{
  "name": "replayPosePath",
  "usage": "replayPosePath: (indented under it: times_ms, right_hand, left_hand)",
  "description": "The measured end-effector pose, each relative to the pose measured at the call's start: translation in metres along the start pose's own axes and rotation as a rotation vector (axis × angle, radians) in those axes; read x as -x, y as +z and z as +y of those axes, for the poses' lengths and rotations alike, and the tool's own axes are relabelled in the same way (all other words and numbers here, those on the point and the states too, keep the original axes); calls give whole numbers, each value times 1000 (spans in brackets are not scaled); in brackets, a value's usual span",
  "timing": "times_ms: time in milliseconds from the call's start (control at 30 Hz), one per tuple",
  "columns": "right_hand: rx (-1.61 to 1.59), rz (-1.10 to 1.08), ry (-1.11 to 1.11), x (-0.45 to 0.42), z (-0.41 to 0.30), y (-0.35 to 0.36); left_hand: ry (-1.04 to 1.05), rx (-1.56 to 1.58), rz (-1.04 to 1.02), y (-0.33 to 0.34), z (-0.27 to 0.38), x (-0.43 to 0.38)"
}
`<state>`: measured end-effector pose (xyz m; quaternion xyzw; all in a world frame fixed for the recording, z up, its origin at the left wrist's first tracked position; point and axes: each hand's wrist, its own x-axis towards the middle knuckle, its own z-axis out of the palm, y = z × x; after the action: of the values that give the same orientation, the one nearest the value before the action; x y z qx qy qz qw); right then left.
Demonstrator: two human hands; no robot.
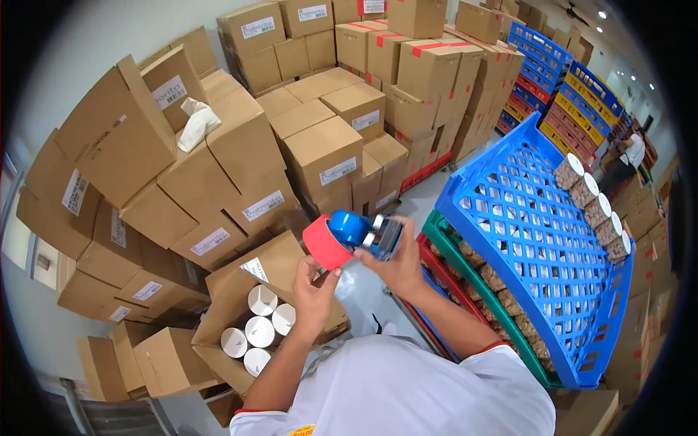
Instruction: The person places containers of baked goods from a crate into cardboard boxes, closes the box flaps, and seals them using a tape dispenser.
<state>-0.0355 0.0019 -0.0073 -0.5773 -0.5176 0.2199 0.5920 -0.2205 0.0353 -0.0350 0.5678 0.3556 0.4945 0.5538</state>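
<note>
My right hand (401, 267) is closed around a blue tape dispenser (354, 228), held up in front of me. A wide roll of red packing tape (326, 242) sits on the dispenser's left side. The fingertips of my left hand (315, 291) touch the lower edge of the red tape, thumb and fingers close together. Below and left of my hands, an open cardboard box (218, 316) holds several containers with white round lids (260, 331); my left forearm hides part of it. To the right, a blue plastic crate (523, 218) carries clear jars with white lids (596, 210) along its far side.
Green (491, 310) and red crates (455, 278) filled with jars lie stacked under the blue one. Stacked cardboard boxes (322, 147) rise ahead and to the left, a white cloth (197, 124) on one. Another person (627, 158) stands at the far right, near tall crate stacks (583, 103).
</note>
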Motion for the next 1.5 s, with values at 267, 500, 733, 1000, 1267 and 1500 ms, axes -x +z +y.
replayPosePath:
  times_ms: [267, 500, 733, 1000, 1267, 1500]
  right_hand:
    - [209, -127, -413, 11, 7, 8]
    - [13, -246, -294, 17, 6, 5]
    - [-570, -332, -36, 50, 8, 26]
    - [-441, -536, -369, 41, 2, 33]
    - [-740, -791, 222, 56, 50, 33]
    - [-879, -688, 457, 52, -34, 11]
  left_hand:
    - [43, -6, 11, 6, 12, 3]
    - [39, 3, 42, -4, 35, 21]
    - [435, -234, 555, -9, 42, 15]
    - [-53, 427, -7, -23, 7, 27]
    - [-41, 262, -200, -42, 5, 37]
    - [-34, 194, -310, -38, 39, 37]
